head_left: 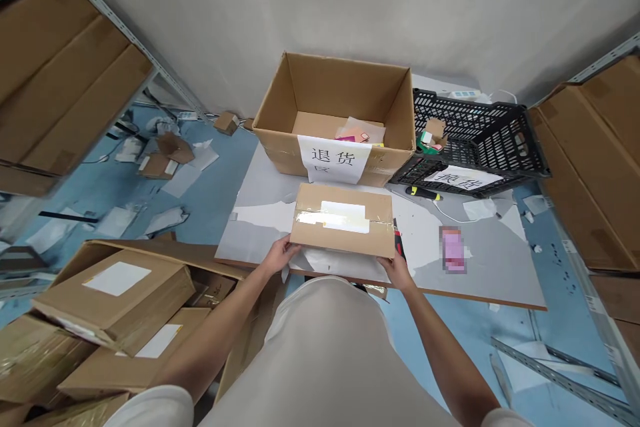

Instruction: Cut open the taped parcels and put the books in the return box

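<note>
A taped brown cardboard box [345, 241] with white labels on its top is in front of me at the table's near edge. My left hand [280, 256] grips its near left corner, and my right hand [397, 269] grips its near right corner. The fingertips of both hands are partly hidden at the box's sides and underside. A black and red object [399, 240] shows just behind the box's right side, partly covered. Behind the box stands a large open carton [280, 150] with a white paper sign, holding a few small packets.
A black plastic crate [510, 140] with a small torn box inside stands back right. A yellow and black scanner-like tool [424, 193] and a blurred pink item [453, 250] lie on the table [505, 280]. Several parcels [135, 287] fill a big carton at left; shelves flank both sides.
</note>
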`<state>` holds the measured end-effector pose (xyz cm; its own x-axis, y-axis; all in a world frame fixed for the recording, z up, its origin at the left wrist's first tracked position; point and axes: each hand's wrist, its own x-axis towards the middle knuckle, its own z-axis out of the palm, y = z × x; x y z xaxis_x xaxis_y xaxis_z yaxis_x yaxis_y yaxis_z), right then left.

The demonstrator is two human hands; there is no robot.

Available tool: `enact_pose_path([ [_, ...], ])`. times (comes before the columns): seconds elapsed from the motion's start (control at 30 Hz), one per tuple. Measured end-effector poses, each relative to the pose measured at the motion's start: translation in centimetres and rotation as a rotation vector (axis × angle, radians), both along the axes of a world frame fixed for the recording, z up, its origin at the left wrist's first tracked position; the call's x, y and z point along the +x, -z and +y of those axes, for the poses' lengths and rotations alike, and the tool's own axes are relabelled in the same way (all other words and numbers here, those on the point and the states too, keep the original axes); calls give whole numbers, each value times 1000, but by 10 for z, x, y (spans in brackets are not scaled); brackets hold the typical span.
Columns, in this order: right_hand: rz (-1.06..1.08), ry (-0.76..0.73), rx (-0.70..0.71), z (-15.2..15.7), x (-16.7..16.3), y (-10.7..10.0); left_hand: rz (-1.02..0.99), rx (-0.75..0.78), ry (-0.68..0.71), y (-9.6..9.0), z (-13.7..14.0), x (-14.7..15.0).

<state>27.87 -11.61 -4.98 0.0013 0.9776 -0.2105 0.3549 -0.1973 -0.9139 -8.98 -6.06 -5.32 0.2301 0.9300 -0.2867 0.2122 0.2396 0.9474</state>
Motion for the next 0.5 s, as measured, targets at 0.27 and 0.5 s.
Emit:
enact_pose_path([
  [0.27, -268, 21, -6, 34, 5, -45, 346, 146, -36, -51, 31, 5],
  [0.5, -643, 63, -182, 70, -2, -74, 720, 139, -79, -81, 57, 22],
])
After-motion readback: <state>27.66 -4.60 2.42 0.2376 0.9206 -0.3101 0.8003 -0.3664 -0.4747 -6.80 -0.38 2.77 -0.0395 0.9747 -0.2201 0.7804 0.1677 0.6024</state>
